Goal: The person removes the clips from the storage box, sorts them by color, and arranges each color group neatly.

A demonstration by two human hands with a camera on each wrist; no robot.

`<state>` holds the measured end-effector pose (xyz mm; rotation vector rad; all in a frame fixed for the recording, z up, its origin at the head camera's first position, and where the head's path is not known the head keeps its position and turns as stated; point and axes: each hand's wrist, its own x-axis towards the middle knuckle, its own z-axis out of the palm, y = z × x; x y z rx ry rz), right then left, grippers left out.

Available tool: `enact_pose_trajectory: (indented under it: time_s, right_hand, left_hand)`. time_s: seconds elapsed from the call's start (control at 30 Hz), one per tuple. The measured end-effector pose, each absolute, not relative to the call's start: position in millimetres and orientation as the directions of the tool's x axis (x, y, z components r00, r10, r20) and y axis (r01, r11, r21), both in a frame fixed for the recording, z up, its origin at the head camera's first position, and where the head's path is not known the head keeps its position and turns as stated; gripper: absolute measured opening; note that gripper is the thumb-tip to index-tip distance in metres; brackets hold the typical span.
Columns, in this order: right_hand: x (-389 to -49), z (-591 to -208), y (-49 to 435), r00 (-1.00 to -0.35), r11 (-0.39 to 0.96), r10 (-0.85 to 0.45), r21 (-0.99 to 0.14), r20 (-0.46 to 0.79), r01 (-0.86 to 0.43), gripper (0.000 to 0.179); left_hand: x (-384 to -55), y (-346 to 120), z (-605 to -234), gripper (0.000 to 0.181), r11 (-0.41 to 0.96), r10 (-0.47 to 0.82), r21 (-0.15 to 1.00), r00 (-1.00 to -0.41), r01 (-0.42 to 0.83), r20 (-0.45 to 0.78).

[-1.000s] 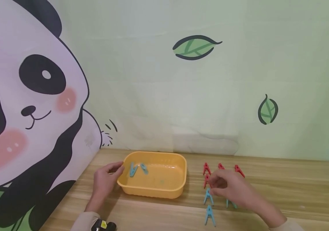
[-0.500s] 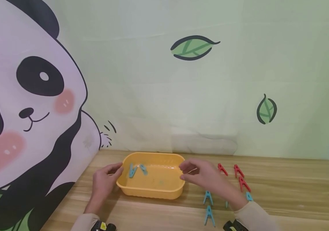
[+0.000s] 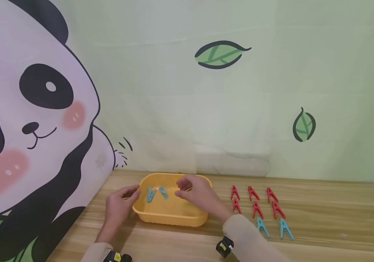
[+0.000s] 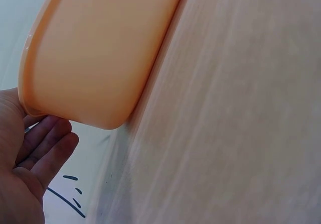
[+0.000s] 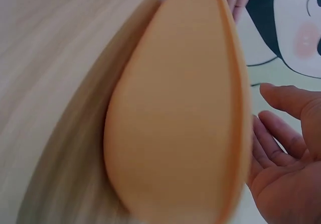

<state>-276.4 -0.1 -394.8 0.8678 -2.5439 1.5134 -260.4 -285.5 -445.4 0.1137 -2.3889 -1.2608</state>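
Observation:
A yellow plastic basin (image 3: 173,219) stands on the wooden table, with two blue clothespins, one (image 3: 149,195) beside the other (image 3: 163,193), in its left part. My left hand (image 3: 118,205) holds the basin's left rim; in the left wrist view, some fingers (image 4: 57,151) extend outside its wall. Over the basin's right half is my right hand (image 3: 196,191), thumb and fingers apart, with nothing seen between them. Right of the basin lie several red clothespins (image 3: 256,210) in two rows, and in front of them a blue clothespin (image 3: 262,227) and another (image 3: 285,229).
Behind the table (image 3: 334,214) hangs a pale green cloth (image 3: 160,94) printed with a panda and leaves. My right sleeve (image 3: 249,240) covers the table just in front of the red clothespins. Each wrist carries a black camera.
My right hand has moved left from the clothespins, past the basin's right rim, to over the basin. My sleeve now covers where two blue clothespins were. The left hand stays at the rim.

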Motion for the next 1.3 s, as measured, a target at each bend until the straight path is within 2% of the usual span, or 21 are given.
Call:
enact_pose_trajectory:
  time_s: [0.3, 0.8, 1.0, 1.3]
  right_hand:
    - [-286.5, -409.2, -38.3, -0.876, 0.363, -0.398, -0.83, 0.273, -0.424, 0.021]
    - [-304.5, -428.2, -61.5, -0.919, 0.427, -0.345, -0.841, 0.189, -0.333, 0.025]
    - [-307.6, -430.6, -67.7, -0.908, 0.459, -0.387, -0.821, 0.159, -0.34, 0.025]
    - [-310.1, -435.0, -68.0, -0.842, 0.495, -0.506, -0.736, 0.188, -0.462, 0.034]
  left_hand:
    - [-259.9, -284.2, -446.6, 0.024, 0.579, -0.267, 0.803, -0.898, 0.14, 0.349]
    - [-260.9, -285.3, -446.2, 0.027, 0.586, -0.268, 0.804, -0.912, 0.1, 0.309]
    - [-260.7, -285.8, -444.6, 0.027, 0.588, -0.272, 0.803, -0.912, 0.096, 0.308]
    - [-261.4, -284.7, -445.2, 0.025, 0.58, -0.278, 0.807, -0.904, 0.11, 0.323]
